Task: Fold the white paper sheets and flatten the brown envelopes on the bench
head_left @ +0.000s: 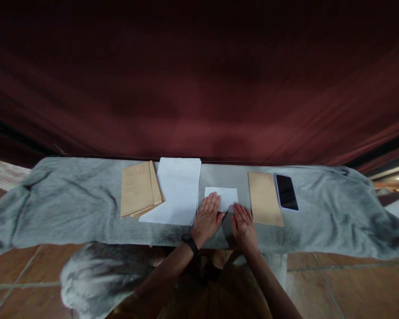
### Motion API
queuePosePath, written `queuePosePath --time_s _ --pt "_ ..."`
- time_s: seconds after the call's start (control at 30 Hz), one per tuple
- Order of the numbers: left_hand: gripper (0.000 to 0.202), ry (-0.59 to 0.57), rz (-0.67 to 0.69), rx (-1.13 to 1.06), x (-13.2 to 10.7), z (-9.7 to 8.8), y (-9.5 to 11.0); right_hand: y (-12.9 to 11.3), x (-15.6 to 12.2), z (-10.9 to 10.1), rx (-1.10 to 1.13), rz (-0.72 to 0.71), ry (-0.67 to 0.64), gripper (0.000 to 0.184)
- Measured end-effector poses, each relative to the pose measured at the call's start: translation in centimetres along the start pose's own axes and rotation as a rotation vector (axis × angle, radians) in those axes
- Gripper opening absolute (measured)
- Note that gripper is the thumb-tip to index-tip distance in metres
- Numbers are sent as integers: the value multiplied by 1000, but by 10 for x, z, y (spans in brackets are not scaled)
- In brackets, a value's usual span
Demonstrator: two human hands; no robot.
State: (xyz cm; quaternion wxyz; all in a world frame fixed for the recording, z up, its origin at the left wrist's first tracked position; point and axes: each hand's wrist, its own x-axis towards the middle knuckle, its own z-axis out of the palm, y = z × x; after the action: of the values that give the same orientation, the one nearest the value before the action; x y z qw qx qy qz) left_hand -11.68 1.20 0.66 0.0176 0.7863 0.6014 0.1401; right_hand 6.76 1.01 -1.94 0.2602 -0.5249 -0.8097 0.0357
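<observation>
A small folded sheet of white paper point(228, 198) lies flat on the grey cloth in front of me. My left hand point(207, 218) rests flat across its left part, fingers stretched out and thumb apart. On the lower right corner lie the fingertips of my right hand point(244, 225), with its fingers extended and lying flat. Left of my hands is a stack of white paper point(179, 190). A single brown envelope point(265, 198) lies just right of my right hand.
Several brown envelopes point(138, 188) overlap the paper stack's left edge. A phone point(286, 192) with a purple case touches or nearly touches the right envelope. Grey cloth point(76, 199) covers the narrow table, and a dark red curtain-like surface point(199, 97) rises behind it.
</observation>
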Motion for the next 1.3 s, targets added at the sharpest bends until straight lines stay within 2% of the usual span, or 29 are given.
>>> queuePosePath --time_s 0.2,0.33,0.57,0.73,0.97,1.1,1.3 --pt "60 -26 13 12 2 -1 0 -12 49 14 117 -83 -166 51" --pt "61 -33 13 14 1 2 -1 -12 66 21 24 -115 -226 51" --pt "63 -9 -8 2 0 6 -1 11 56 20 -178 -59 -113 55" --pt "63 11 -66 -14 3 10 5 14 54 20 -227 -27 -90 56" --pt "58 -38 -64 -29 27 16 17 15 52 22 -250 -34 -89 55" --pt "62 -22 -107 -19 36 17 11 14 52 22 -254 -32 -80 57" --pt "65 -10 -227 23 31 18 1 12 53 22 -232 0 -78 58"
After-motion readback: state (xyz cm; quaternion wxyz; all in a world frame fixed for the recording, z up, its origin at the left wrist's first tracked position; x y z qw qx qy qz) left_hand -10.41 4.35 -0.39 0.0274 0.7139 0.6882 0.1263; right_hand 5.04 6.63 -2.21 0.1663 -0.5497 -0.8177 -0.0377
